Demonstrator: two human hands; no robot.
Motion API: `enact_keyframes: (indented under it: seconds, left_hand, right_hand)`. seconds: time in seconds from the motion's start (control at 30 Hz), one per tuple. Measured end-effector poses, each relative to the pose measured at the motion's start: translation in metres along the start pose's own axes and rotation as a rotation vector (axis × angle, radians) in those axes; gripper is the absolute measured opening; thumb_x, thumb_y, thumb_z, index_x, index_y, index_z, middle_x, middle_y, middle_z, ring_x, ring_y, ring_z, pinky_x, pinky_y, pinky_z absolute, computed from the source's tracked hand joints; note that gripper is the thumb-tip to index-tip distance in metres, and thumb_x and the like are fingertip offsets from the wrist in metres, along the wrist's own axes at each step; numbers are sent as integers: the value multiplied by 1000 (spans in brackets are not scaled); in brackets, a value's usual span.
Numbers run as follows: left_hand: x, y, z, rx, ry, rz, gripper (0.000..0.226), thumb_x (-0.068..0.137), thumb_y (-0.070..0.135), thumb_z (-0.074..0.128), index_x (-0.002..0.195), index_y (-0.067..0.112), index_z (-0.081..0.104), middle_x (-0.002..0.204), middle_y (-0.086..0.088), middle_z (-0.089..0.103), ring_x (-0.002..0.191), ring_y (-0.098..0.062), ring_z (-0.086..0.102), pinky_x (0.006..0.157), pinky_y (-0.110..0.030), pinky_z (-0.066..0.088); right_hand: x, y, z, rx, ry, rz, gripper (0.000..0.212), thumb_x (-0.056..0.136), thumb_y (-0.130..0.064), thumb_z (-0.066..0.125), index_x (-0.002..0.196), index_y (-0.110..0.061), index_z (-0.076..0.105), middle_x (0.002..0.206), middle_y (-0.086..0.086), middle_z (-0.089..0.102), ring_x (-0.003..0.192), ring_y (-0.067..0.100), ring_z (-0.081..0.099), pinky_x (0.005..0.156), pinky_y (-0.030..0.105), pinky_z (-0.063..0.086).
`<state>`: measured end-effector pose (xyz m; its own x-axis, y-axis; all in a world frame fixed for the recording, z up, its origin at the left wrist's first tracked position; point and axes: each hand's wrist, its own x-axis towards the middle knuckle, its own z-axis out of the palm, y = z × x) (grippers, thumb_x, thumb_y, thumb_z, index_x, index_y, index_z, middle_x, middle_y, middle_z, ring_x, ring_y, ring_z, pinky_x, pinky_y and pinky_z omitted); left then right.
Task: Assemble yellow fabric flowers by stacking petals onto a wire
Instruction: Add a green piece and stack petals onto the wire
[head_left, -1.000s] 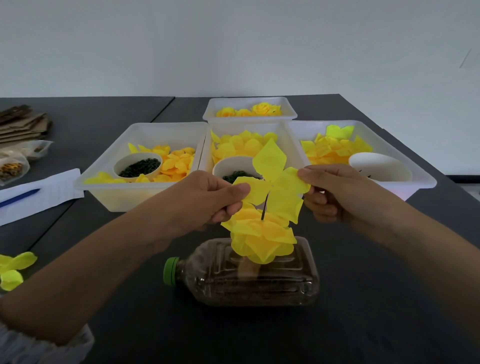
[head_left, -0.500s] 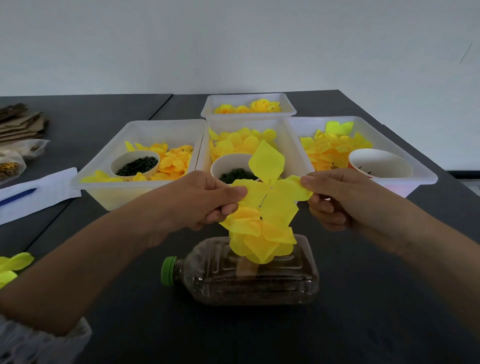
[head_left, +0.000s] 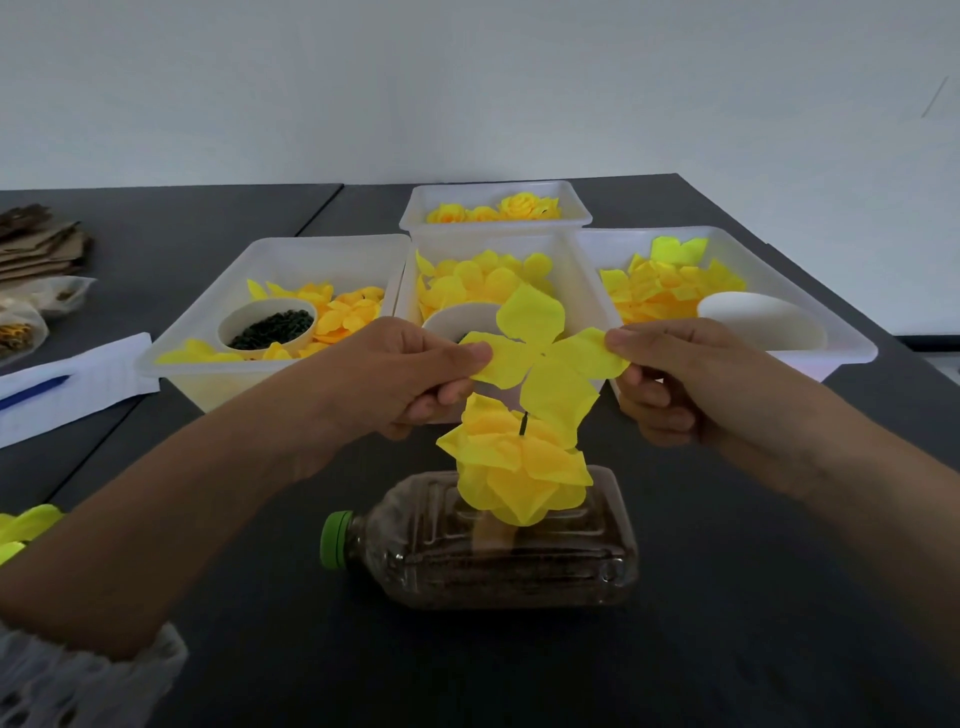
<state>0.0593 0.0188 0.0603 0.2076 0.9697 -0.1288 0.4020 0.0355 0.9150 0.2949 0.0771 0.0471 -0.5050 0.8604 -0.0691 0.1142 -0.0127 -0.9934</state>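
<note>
The four-lobed petal (head_left: 540, 358), pinched at opposite lobes by the left hand (head_left: 395, 374) and right hand (head_left: 691, 379), has been lifted slightly above the wire (head_left: 523, 424), so it's probably not threaded yet.

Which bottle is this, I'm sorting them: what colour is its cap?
Green; the cap on the bottle shows best in the head view.

We see the left hand (head_left: 395, 374) and right hand (head_left: 680, 379) pinching opposite lobes of a four-lobed petal piece (head_left: 540, 358) just above the wire (head_left: 523, 423), which rises from stacked petals (head_left: 519, 467) over a lying bottle (head_left: 498, 545).
</note>
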Motion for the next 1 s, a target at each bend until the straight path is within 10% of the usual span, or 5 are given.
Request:
enact_keyframes:
  seconds: [1.0]
  left_hand:
    - [-3, -14, -2, 9, -75, -126, 46, 82, 50, 57, 45, 24, 50, 43, 6, 35, 39, -8, 24, 41, -17, 23]
  right_hand:
    - [-3, 7, 10, -93, -4, 135, 41, 96, -26, 53, 57, -15, 47, 50, 1, 35, 40, 13, 25, 41, 22, 21]
